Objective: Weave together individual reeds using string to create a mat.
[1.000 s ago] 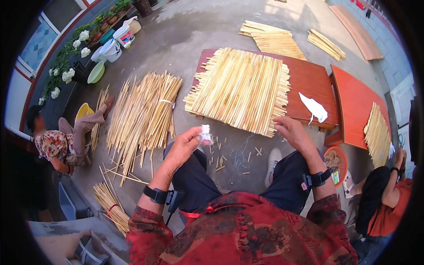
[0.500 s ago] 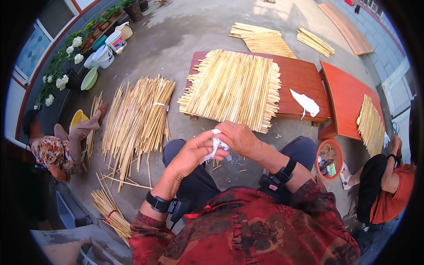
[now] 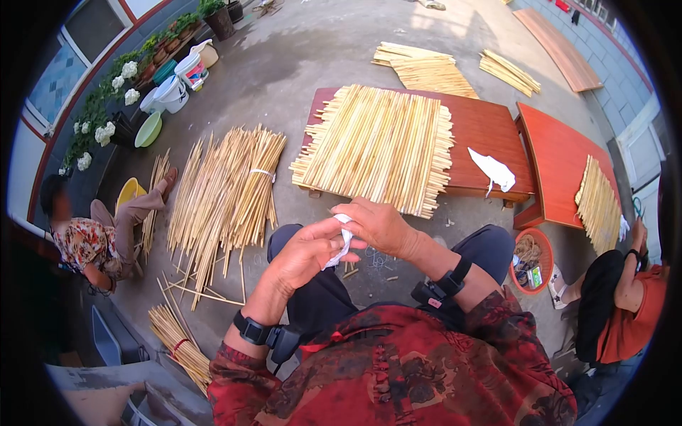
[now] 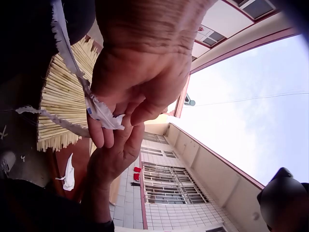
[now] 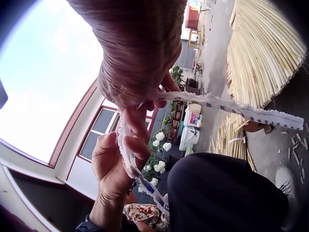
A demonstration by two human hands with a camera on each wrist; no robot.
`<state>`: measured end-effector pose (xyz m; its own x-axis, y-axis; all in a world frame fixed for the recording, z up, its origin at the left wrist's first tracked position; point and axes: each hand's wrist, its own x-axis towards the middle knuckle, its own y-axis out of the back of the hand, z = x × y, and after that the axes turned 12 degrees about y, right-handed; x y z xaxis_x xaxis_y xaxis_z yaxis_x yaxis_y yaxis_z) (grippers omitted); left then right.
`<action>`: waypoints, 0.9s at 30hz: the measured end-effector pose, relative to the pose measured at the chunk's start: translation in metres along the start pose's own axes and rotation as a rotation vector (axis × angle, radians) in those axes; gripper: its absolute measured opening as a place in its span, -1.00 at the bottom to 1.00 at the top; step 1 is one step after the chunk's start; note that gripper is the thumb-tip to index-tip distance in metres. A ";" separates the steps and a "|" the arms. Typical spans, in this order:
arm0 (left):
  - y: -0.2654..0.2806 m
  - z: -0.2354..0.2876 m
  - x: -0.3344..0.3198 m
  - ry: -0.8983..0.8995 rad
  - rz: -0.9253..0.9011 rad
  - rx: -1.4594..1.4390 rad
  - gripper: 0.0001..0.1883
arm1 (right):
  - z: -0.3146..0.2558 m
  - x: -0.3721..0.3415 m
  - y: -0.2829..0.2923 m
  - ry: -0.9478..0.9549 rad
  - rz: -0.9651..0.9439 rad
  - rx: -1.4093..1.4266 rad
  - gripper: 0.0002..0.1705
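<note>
A white cloth strip (image 5: 270, 116) with frayed edges and small blue marks runs between my two hands in front of my knees. My left hand (image 3: 302, 257) grips it, and the strip (image 3: 343, 246) crosses its fingers. Right beside it, my right hand (image 3: 387, 226) pinches the strip near the left fingertips. In the left wrist view, frayed lengths of strip (image 4: 67, 43) hang from the joined hands; in the right wrist view one end trails away from the right hand (image 5: 140, 53). Beyond the hands, a mat of pale stalks (image 3: 376, 142) lies on a low red-brown table (image 3: 490, 135).
Loose stalk bundles (image 3: 220, 192) lie on the floor to the left. A white cloth piece (image 3: 491, 169) rests on the table, and an orange basket (image 3: 514, 277) stands at right. One person (image 3: 89, 238) sits at left, another (image 3: 629, 312) at right.
My right hand has come from beside the mat's edge, leftward to my left hand, and has taken hold of the strip. The bunched strip is now drawn out between both hands.
</note>
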<state>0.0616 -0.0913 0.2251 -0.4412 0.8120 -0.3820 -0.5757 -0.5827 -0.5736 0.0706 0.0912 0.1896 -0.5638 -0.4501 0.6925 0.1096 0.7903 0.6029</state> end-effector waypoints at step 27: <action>0.025 -0.017 -0.015 0.026 0.169 -0.154 -0.61 | -0.006 -0.010 -0.039 -0.573 0.145 0.599 -0.80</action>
<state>0.0658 -0.1179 0.2040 -0.5032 0.7050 -0.4997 -0.3823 -0.7002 -0.6029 0.0763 0.0621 0.1616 -0.9236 -0.1740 0.3416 -0.1488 0.9839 0.0988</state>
